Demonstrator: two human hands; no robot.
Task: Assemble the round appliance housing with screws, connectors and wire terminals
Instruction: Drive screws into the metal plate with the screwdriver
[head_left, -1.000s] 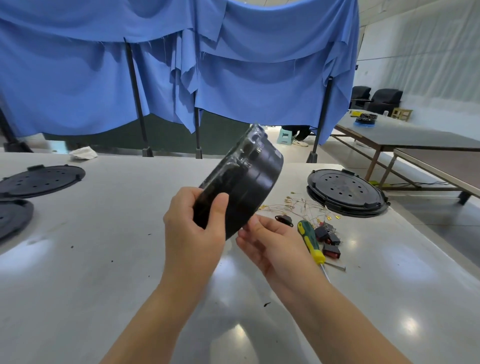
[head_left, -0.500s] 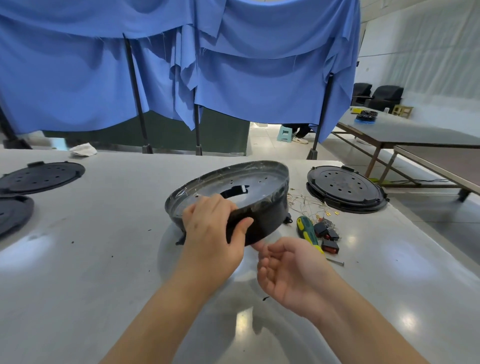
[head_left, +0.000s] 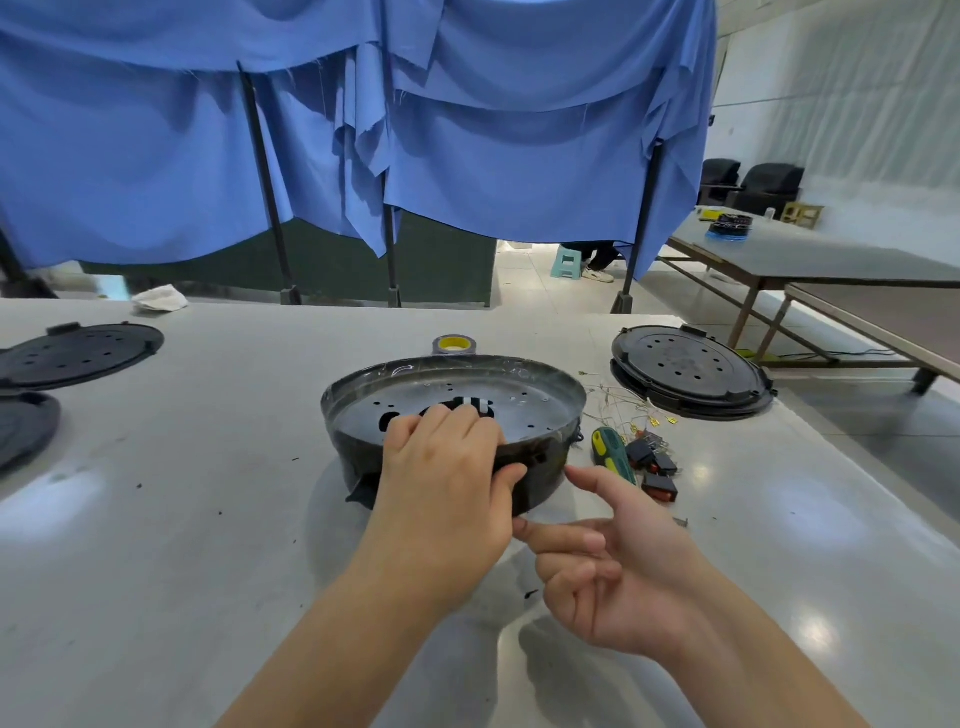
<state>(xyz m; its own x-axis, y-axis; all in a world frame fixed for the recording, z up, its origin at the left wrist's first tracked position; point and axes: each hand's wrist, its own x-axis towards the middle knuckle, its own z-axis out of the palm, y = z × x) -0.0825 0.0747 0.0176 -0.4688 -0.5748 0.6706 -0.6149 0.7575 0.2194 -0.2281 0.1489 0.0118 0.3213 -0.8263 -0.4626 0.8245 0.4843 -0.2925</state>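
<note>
Grey table (head_left: 182, 519): one round housing (head_left: 540, 410), three black lids (head_left: 685, 371), one screwdriver (head_left: 615, 454).

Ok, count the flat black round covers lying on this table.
3: one cover at the right, one at the left edge, another just nearer, cut off by the frame. More may lie out of view.

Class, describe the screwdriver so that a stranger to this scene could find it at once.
Start at the round black housing gripped by the left hand on the grey table. Just right of it lies the screwdriver, beside small black connectors. Only it has a green and yellow handle.
</note>
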